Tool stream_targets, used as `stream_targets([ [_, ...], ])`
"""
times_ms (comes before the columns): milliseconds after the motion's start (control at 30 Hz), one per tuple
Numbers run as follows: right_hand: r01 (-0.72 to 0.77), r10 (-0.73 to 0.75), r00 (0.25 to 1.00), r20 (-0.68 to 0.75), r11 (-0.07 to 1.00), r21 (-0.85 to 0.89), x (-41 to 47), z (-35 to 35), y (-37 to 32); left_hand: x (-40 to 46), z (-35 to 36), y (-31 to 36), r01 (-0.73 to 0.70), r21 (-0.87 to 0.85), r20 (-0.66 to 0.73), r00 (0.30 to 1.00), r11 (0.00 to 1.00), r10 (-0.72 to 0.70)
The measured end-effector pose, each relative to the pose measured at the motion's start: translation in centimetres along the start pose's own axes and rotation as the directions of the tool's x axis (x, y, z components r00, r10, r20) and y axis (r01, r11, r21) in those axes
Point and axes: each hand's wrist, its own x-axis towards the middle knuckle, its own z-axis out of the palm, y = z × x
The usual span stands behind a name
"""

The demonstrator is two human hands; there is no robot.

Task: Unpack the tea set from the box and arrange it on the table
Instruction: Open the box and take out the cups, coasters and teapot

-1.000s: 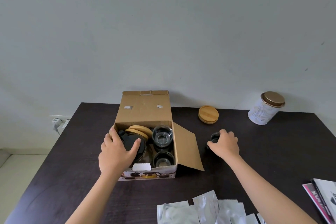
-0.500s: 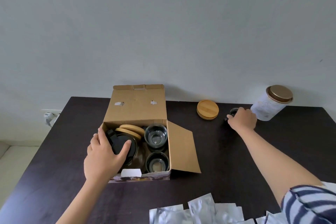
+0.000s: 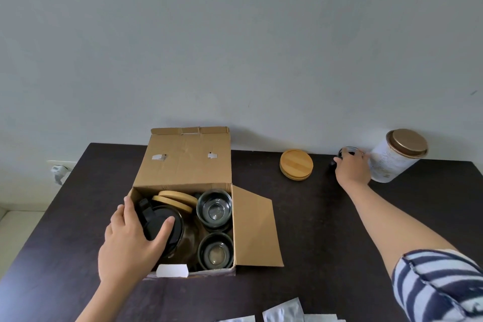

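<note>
An open cardboard box (image 3: 188, 165) stands on the dark table (image 3: 326, 230). Inside it are a glass teapot with a black lid (image 3: 167, 227), two bamboo coasters (image 3: 177, 200) and two glass cups (image 3: 214, 208). My left hand (image 3: 130, 240) grips the teapot's lid from above, inside the box. My right hand (image 3: 351, 168) reaches far back right and holds a small dark glass cup (image 3: 346, 151) on the table, between a stack of bamboo coasters (image 3: 296, 164) and a white tin.
A white tea tin with a gold lid (image 3: 397, 155) stands at the back right by the wall. Silver foil packets (image 3: 285, 312) lie at the front edge. The box's side flap (image 3: 254, 230) lies open to the right. A wall socket (image 3: 58, 171) is at left.
My right hand has carried the small cup from beside the box to the back of the table next to the tin. My left hand has stayed on the teapot.
</note>
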Motion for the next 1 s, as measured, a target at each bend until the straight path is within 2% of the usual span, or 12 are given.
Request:
stream_targets([
  [400,-0.018,0.014,0.999,0.029,0.993,0.116,1.2,0.2,0.9,0.1,-0.1,0.2,0.015,-0.003,0.000,1.000,1.000,-0.015],
  [567,0.076,-0.087,0.995,0.038,0.970,0.231,-1.5,-1.6,-0.5,-0.1,-0.1,0.1,0.008,-0.016,-0.008,1.000,1.000,-0.009],
  [667,0.151,-0.194,0.979,0.068,0.901,0.408,-6.1,-3.1,-3.1,-0.1,-0.2,0.1,0.004,-0.020,-0.017,1.000,1.000,-0.004],
  [833,0.400,-0.434,0.896,-0.098,0.689,0.604,-17.0,-6.8,-8.9,-0.3,-0.5,0.0,-0.012,-0.035,-0.026,1.000,0.999,0.011],
  [933,0.501,-0.564,0.815,-0.130,0.576,0.646,-21.7,-7.8,-12.4,-0.4,-0.6,0.0,-0.024,-0.042,-0.032,0.999,0.999,0.022],
  [1000,0.549,-0.627,0.772,-0.105,0.573,0.608,-23.2,-7.5,-14.5,-0.4,-0.6,0.0,-0.029,-0.051,-0.035,0.999,0.998,0.027],
])
